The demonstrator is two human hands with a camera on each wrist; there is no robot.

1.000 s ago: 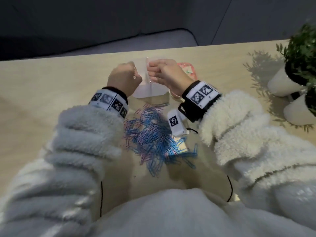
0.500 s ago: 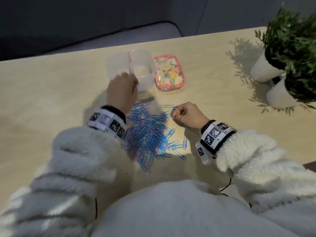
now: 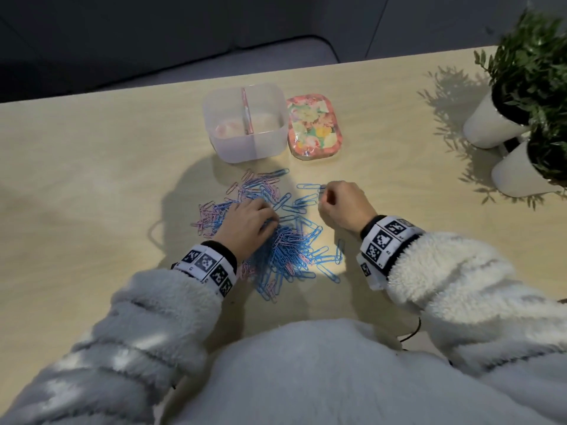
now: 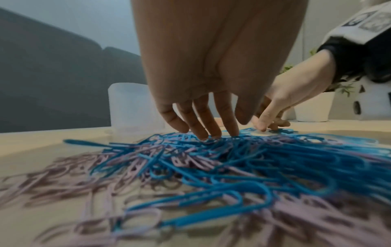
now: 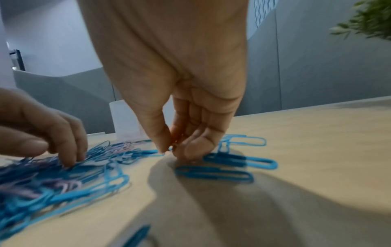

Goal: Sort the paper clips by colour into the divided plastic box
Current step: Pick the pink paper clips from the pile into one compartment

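Paper clips (image 3: pixel 276 234), blue and pink: one loose heap on the table (image 3: pixel 92 179), just in front of the divided plastic box (image 3: pixel 245 124). Left hand (image 3: pixel 245 225): palm down on the heap, fingers spread, tips touching the clips. Right hand (image 3: pixel 343 207): at the heap's right edge, thumb and fingertips pressed together, apparently pinching a blue clip (image 5: pixel 148 152); blurred.

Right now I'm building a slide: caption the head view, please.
Left hand on mixed blue and pink paper clips; right hand picks beside them, before translucent divided plastic box.
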